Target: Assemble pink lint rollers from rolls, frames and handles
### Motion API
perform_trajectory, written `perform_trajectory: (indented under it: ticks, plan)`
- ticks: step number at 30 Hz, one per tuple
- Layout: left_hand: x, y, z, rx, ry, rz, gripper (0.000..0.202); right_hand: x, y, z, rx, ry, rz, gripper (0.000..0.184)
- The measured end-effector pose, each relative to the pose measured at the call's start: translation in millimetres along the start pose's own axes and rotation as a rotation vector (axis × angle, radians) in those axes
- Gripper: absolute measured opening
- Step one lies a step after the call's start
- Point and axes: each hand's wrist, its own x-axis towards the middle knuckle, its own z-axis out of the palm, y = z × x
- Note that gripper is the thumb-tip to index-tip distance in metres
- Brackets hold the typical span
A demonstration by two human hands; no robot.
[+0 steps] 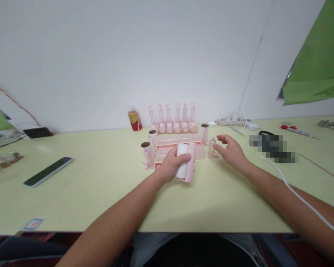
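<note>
My left hand is wrapped round a pink lint roller with a white paper roll in it, held just above the pale yellow table. My right hand hovers to its right with fingers curled and apart, its fingertips at a small pink roller handle standing on the table. Behind my hands lie pink covers and several pink handles with cardboard cores. A row of upright pink handles stands against the wall.
A red and yellow can stands by the wall. A dark phone lies at the left. A power strip, scissors, a blurred dark object and a white cable sit at the right.
</note>
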Motion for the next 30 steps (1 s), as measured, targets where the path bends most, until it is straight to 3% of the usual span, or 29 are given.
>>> perform_trajectory:
  ticks: [8, 13, 18, 25, 30]
  plan:
    - [-2.2, 9.2, 3.8, -0.126, 0.035, 0.003, 0.047, -3.1, 4.7, 5.6, -0.117, -0.226, -0.061, 0.031]
    - [-1.7, 8.0, 2.5, -0.143, 0.031, 0.005, 0.048, -6.8, -8.9, 3.2, -0.130, -0.177, -0.126, 0.026]
    - [-1.6, 6.9, 2.8, -0.154, 0.036, -0.001, 0.046, -25.1, -49.2, -11.9, -0.090, -0.091, -0.323, 0.023]
    - [-0.5, 5.8, 2.5, -0.129, 0.039, 0.000, 0.044, -51.9, -83.2, -21.5, 0.105, -0.412, -0.483, 0.014]
    - [-0.4, 7.5, 3.8, -0.125, 0.066, -0.013, 0.047, -52.7, -80.6, -21.1, 0.130, -0.466, -0.530, 0.032]
